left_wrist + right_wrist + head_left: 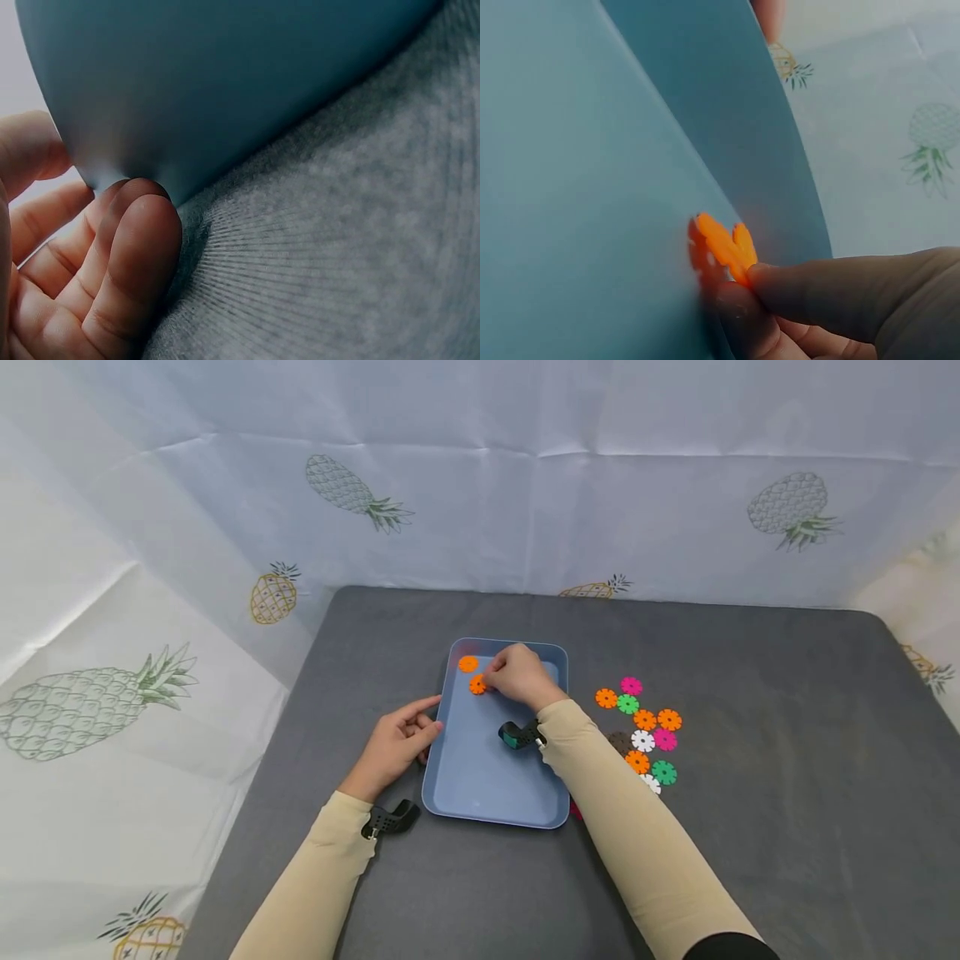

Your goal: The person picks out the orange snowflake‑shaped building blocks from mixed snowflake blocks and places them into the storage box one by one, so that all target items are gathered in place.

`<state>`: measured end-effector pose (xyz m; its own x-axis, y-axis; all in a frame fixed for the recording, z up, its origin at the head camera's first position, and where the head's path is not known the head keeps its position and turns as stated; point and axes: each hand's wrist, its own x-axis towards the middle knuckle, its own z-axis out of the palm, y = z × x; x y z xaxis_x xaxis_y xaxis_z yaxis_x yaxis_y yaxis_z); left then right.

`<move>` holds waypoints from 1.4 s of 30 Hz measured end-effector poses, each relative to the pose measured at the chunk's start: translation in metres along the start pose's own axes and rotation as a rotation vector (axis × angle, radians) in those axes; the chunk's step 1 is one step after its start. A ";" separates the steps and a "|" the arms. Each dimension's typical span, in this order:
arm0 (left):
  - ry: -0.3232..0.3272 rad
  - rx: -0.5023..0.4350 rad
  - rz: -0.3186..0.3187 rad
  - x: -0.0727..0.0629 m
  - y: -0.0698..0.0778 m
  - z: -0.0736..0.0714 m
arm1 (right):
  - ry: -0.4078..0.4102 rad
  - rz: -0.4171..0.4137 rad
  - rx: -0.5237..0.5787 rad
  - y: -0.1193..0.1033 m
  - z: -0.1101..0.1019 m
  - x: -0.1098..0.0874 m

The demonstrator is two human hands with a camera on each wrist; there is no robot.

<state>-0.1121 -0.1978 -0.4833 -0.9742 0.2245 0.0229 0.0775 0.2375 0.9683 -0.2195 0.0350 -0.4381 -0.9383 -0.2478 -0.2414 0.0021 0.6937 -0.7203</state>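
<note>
Inside the blue tray (pixel 480 777), my right hand (pixel 519 677) pinches an orange notched disc (pixel 477 684) between thumb and fingertips. In the right wrist view that orange disc (pixel 724 247) is tilted close over the tray floor, its lower part hidden by the fingertips. Another orange notched disc (pixel 468 664) lies flat in the tray's far left corner. My left hand (pixel 393 745) rests against the tray's left side, index finger and thumb at the rim. From the left wrist, loosely bent fingers (pixel 142 240) show against the outer wall of the tray (pixel 225 82).
Right of the tray, several notched discs in orange (pixel 670 719), pink (pixel 664 740), green (pixel 664 772), white (pixel 642 741) and brown (pixel 619 742) lie on the grey table (pixel 787 760). My right forearm covers part of this group. A pineapple-print curtain (pixel 525 518) hangs behind.
</note>
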 end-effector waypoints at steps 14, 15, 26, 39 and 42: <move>-0.004 0.018 -0.015 0.000 0.003 0.001 | 0.002 0.027 -0.006 -0.010 0.012 0.007; -0.003 0.021 -0.014 0.000 0.003 0.001 | 0.006 0.028 -0.004 -0.009 0.013 0.007; 0.009 0.026 -0.005 0.000 0.004 0.003 | 0.070 -0.031 0.011 -0.001 0.020 0.012; 0.009 0.042 0.009 0.001 0.001 0.003 | 0.069 -0.040 0.008 0.002 0.021 0.010; 0.008 0.039 0.012 0.000 0.000 0.003 | 0.075 -0.045 -0.006 0.001 0.021 0.009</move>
<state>-0.1116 -0.1951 -0.4844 -0.9748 0.2200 0.0365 0.0971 0.2716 0.9575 -0.2207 0.0191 -0.4551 -0.9607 -0.2273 -0.1591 -0.0424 0.6869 -0.7255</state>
